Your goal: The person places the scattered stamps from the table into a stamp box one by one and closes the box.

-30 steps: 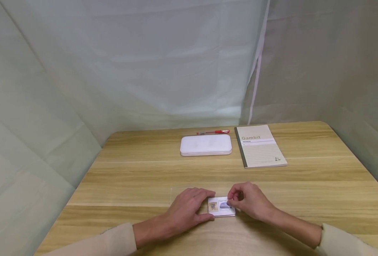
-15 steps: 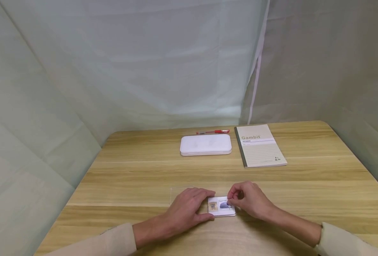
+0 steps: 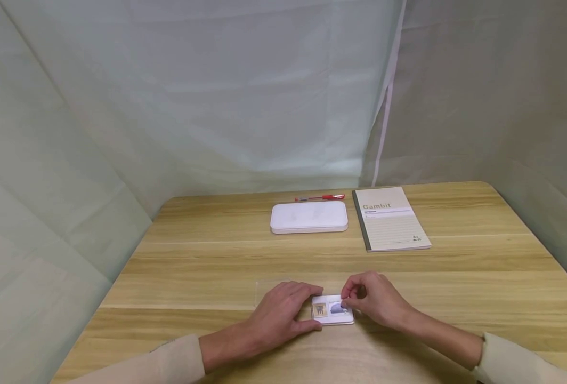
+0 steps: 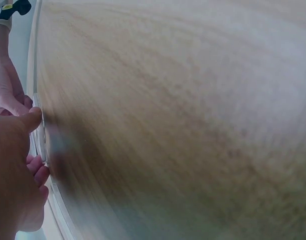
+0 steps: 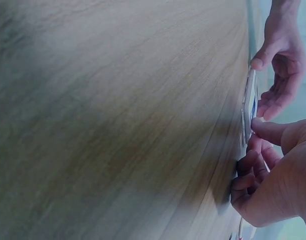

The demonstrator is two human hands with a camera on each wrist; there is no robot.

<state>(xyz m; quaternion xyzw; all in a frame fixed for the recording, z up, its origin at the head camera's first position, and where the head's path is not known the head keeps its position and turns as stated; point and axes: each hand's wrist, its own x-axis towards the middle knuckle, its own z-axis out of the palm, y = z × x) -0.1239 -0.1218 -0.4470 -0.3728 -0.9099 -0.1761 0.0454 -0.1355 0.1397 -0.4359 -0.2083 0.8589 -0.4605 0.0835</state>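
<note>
A small white booklet (image 3: pixel 333 321) lies flat on the table between my hands. On its face are a tan stamp-like picture (image 3: pixel 320 310) at the left and a blue-purple stamp-like picture (image 3: pixel 336 308) at the right. My left hand (image 3: pixel 281 314) grips the booklet's left end, thumb on the near edge and fingers at the far edge. With thumb and forefinger, my right hand (image 3: pixel 377 301) pinches the right side of the blue-purple picture, whose right edge is hidden by the fingertips. In the right wrist view the booklet (image 5: pixel 249 105) appears edge-on, with both hands touching it.
A thin clear sheet (image 3: pixel 263 288) lies partly behind my left hand. Farther back stand a flat white case (image 3: pixel 309 217), a red pen (image 3: pixel 332 197) and a notebook (image 3: pixel 391 220) marked Gambit. Pale cloth (image 3: pixel 245 106) hangs around the wooden table (image 3: pixel 207 266).
</note>
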